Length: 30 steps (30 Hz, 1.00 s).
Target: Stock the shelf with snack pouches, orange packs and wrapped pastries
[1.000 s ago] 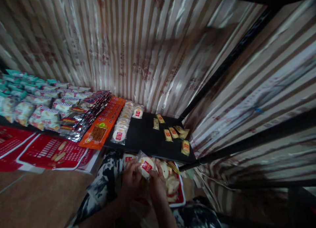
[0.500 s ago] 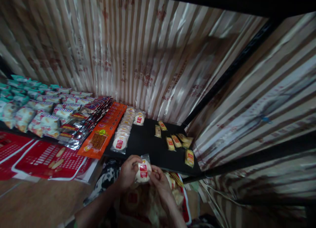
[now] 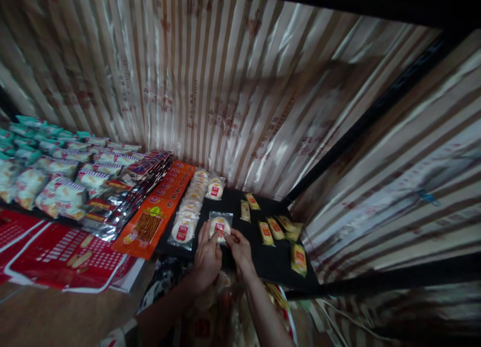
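Note:
Both hands hold one clear packet with a round white cake and a red label (image 3: 220, 226) over the black shelf board (image 3: 240, 247). My left hand (image 3: 208, 257) grips its lower left edge with thumb and fingers. My right hand (image 3: 237, 248) pinches its lower right corner. The packet lies just right of a row of like round cake packets (image 3: 190, 209) that runs back toward the wall. One more such packet (image 3: 215, 189) sits at the back of the board.
Several small yellow snack packets (image 3: 276, 228) lie scattered on the board's right half. Orange snack packs (image 3: 158, 212), silver packs (image 3: 120, 187) and white and teal bags (image 3: 45, 171) fill the shelf to the left. Red cartons (image 3: 67, 252) lie lower left. Striped shiny paper lines the walls.
Both hands lifted the round cake packet from the bag at my lap and carried it forward onto the black board beside the row. The view tilted up slightly.

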{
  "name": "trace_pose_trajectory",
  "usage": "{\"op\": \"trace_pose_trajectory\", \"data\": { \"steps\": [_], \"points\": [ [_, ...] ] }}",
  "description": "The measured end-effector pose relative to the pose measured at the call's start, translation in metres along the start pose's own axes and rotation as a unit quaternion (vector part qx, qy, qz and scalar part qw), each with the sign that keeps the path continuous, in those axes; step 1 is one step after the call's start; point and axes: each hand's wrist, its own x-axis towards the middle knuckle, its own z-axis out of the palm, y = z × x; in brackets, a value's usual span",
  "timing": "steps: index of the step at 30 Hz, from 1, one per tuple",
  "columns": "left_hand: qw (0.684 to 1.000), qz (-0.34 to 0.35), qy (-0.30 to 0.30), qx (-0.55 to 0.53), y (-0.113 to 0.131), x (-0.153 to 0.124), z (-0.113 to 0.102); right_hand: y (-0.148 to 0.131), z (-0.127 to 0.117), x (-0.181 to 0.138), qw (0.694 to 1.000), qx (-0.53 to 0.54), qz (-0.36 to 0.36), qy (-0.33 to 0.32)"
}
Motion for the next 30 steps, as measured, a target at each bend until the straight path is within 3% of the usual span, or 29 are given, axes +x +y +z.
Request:
{"op": "trace_pose_trajectory", "data": {
  "steps": [6,12,19,30],
  "points": [
    [0.998,-0.028,-0.048,0.026,-0.015,0.028,0.021,0.011,0.017,0.048,0.99,-0.129,-0.057,0.019],
    [0.999,-0.03,-0.027,0.031,-0.029,0.057,0.038,0.008,0.031,0.08,0.971,-0.225,-0.07,0.049],
    [0.999,-0.041,-0.006,0.017,-0.039,0.084,0.048,-0.004,0.045,0.096,0.941,-0.325,-0.065,0.073],
    [0.998,-0.041,0.013,0.054,-0.04,0.105,0.052,-0.019,0.056,0.11,0.914,-0.396,-0.052,0.07]
  ]
}}
